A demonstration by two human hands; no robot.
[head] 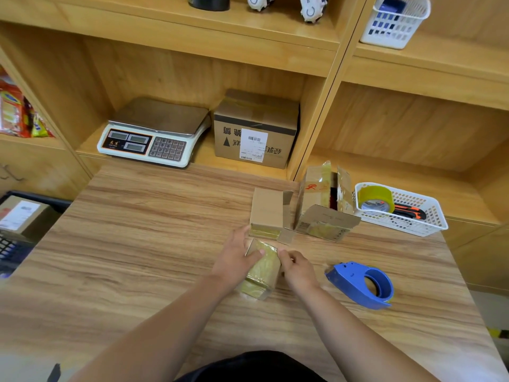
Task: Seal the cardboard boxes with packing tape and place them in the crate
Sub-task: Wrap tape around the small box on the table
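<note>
Cardboard boxes, 3 on the table [137,244]: biggest, the open-flapped box [321,194], stands at the back just beside a plain box [267,210]; smallest, the small box [261,274], lies nearest the person, glossy w/ tape. Prob light, stiff at edges, but tape skin looks slick, so take it by side walls & corners. Blue dispenser [363,285] lies apart to the R, untouched. On the small box: left hand [234,260] grips the L side, thumb over the top; right hand [298,270] has fingers curled, pinching at the far R corner.
</note>
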